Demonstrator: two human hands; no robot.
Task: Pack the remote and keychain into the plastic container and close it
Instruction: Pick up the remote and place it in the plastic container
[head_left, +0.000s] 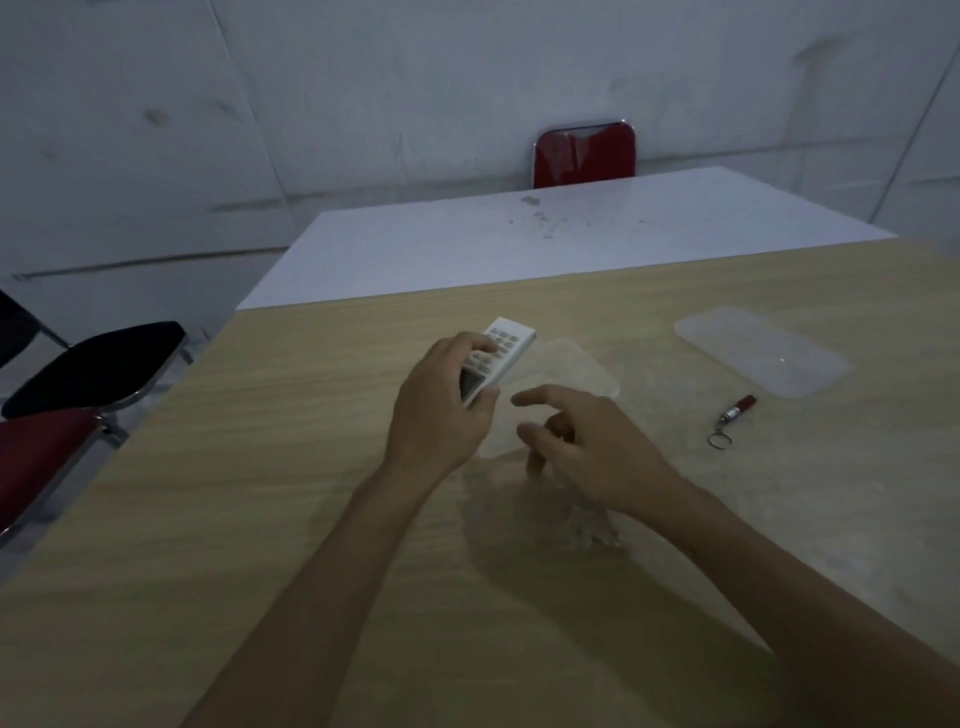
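At the centre of the frame, a white remote is gripped in the left hand, the fingers curled over its button face and the thumb pressed against its lower end. The remote is held tilted, its far end pointing toward the upper right, just above the left edge of a clear plastic container. The right hand is seen just to the right of the left one, loosely open, with the forefinger stretched toward the remote and the other fingers bent downward. Nothing is held in it; whether its fingertips touch the container's near rim cannot be told, since the clear plastic is faint in the dim light.

The container rests open on the wooden table, partly hidden behind both hands. To the right of the hands, well apart from the container, a keychain with a red body and a metal ring lies flat on the table. Further toward the upper right, the clear lid lies on the table, apart from the container.

Beyond the wooden table, a white table is seen, with a red chair behind it. At the left edge of the frame, a black seat and a red seat are seen.
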